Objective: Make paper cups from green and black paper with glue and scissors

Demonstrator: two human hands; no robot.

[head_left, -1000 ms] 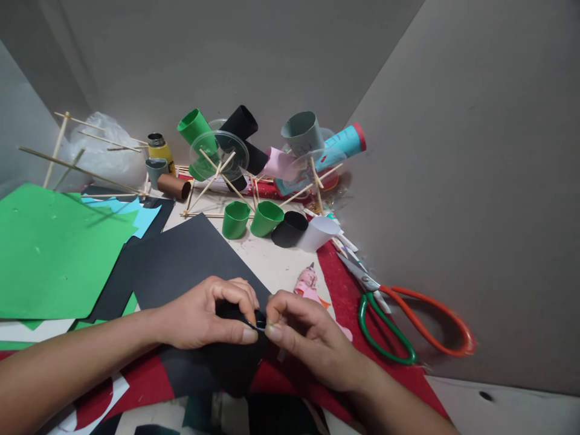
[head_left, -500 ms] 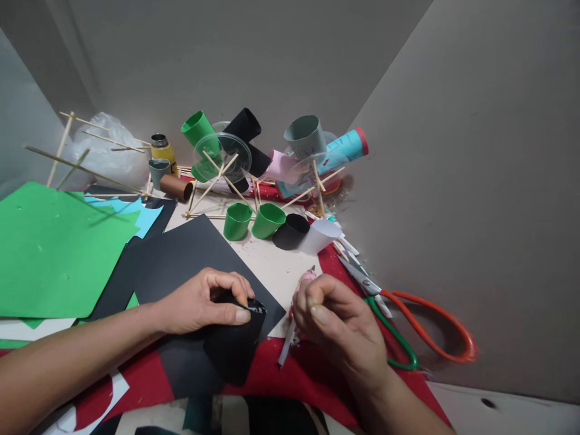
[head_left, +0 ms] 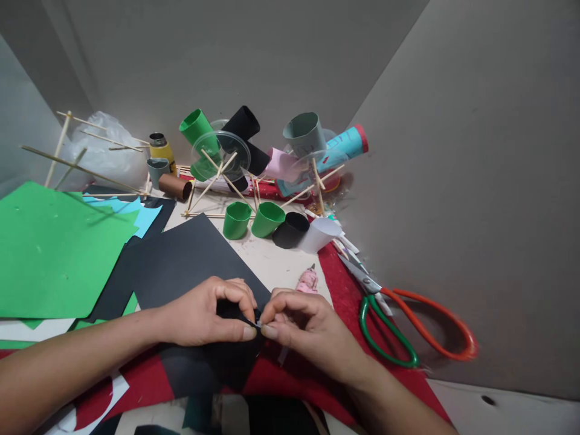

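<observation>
My left hand (head_left: 206, 311) is closed on a curled piece of black paper (head_left: 233, 359), thumb in front and fingers bent behind it. My right hand (head_left: 308, 320) meets it at the paper's right edge, thumb and forefinger pinching there, the two thumb tips almost touching. A small whitish patch, like glue, shows at the pinched edge. Just beyond my right hand lies a pink glue gun (head_left: 308, 280), its dark nozzle pointing away and its rear part mostly covered by the hand. Beneath the left hand spreads a larger black sheet (head_left: 194, 260).
Scissors (head_left: 371, 284) with orange and green handles lie on the right. Green paper cups (head_left: 236, 221), a black one (head_left: 291, 231) and a white one (head_left: 321, 235) stand ahead. Behind them is a stick frame (head_left: 220, 169) with clear discs and paper tubes. Green sheets (head_left: 58, 254) lie left.
My right hand has moved left from over the glue gun to the black paper's edge and pinches it. The paper has tipped, and more of the glue gun's front shows.
</observation>
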